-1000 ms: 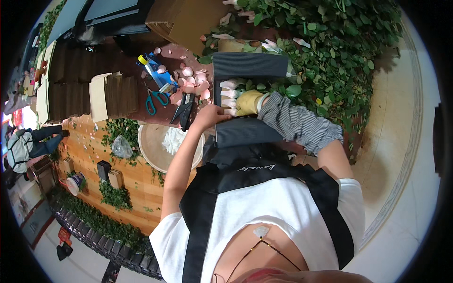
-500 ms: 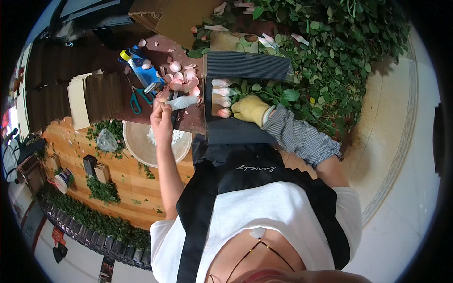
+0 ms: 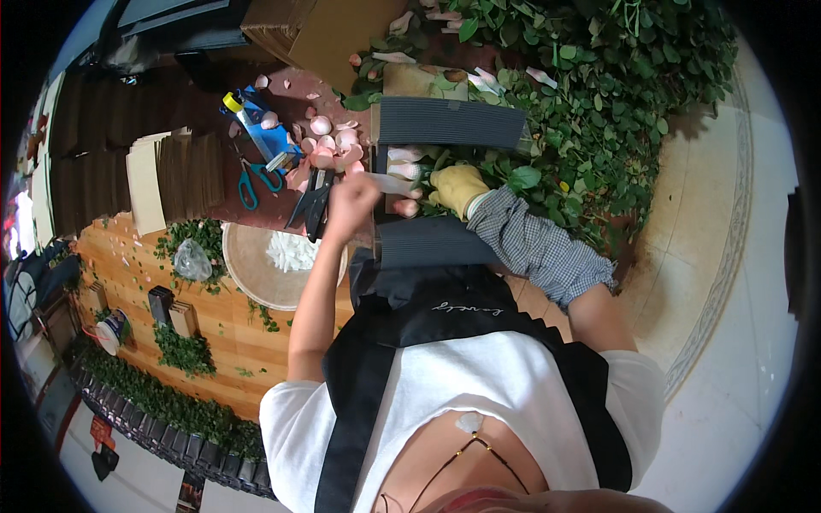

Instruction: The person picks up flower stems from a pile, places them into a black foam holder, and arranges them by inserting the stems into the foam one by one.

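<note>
My left hand, slightly blurred, pinches a white foam sleeve reaching into a black ridged holder. In the holder lie pink rosebuds, some covered in white sleeves, with leafy stems running right. My right hand, in a yellow glove with a checked cuff, is closed at the stems beside the buds; what it grips is hidden. Left of the holder are black scissors, teal scissors, loose pink petals and a blue tool with a yellow top.
Stacked brown cards and a cardboard box border the reddish table; leafy stems cover its right. Below left sit a round basin of white pieces and planks. A partly visible person is at far left.
My left hand left the holder and picked up a white sleeve on the left, then moved it rightward and back toward the buds. My gloved right hand shifted slightly.
</note>
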Motion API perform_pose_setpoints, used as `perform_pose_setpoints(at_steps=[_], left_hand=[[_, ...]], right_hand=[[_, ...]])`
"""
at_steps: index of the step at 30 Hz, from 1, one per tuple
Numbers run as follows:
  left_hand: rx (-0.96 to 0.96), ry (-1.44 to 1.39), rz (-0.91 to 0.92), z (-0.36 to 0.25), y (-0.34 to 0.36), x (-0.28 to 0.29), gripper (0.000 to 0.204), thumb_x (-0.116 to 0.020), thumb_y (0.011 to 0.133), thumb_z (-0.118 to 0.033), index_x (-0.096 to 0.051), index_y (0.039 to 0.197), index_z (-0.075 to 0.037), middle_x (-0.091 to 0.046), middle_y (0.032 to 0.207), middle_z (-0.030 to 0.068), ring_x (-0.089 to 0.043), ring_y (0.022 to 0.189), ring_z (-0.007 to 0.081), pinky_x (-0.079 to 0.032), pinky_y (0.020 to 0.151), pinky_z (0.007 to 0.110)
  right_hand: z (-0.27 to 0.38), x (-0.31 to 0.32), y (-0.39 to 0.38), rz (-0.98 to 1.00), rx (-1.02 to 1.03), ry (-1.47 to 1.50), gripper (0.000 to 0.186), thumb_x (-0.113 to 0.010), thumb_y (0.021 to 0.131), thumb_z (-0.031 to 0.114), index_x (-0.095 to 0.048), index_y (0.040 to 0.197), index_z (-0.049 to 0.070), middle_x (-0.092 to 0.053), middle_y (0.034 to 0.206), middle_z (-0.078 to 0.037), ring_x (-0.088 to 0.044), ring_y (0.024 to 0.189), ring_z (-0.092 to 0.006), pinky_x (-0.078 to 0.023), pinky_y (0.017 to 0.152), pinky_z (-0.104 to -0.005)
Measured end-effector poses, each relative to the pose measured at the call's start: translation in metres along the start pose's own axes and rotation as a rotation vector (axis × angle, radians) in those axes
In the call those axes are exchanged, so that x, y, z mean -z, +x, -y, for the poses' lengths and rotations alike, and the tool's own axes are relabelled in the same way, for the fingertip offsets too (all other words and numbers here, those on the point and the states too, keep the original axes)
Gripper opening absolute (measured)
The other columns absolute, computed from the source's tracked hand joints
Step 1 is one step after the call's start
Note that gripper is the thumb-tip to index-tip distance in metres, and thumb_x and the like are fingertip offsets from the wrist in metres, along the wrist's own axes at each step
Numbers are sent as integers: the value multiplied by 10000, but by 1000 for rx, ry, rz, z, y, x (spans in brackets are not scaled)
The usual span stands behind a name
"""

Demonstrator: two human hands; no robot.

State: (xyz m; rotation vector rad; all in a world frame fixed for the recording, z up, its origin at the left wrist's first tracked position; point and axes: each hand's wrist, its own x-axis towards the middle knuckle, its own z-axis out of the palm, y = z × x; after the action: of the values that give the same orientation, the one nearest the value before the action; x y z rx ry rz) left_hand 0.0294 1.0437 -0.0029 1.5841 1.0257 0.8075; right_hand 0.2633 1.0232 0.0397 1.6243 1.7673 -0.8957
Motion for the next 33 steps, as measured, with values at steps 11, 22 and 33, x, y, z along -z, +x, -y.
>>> perform_pose_setpoints(at_steps=[11, 22, 33], left_hand=[[245, 331, -12, 5, 2, 1, 365, -706, 863, -326, -574, 1017, -22, -665, 849, 185, -672, 850, 358, -519, 697, 415], [166, 89, -395, -5, 11, 31, 127, -621, 852, -98, -662, 838, 21, -615, 672, 123, -584, 611, 263, -487, 639, 350], [21, 682, 3, 0, 35, -40, 292, -702, 834, -287, -627, 958, -34, -649, 870, 161, -640, 846, 347, -504, 702, 447]], right_hand=[[14, 14, -16, -271, 39, 117, 349, -574, 914, 295, -645, 1174, 73, -716, 990, -153, -684, 891, -352, -537, 776, -454], [-10, -15, 12, -146, -94, 7, 312, -501, 926, 226, -692, 1125, 80, -710, 1082, -172, -699, 947, -336, -548, 799, -447], [-4, -17, 22, -329, -270, -106, 283, -599, 901, 371, -691, 973, 113, -720, 848, -80, -702, 799, -296, -547, 694, -415]])
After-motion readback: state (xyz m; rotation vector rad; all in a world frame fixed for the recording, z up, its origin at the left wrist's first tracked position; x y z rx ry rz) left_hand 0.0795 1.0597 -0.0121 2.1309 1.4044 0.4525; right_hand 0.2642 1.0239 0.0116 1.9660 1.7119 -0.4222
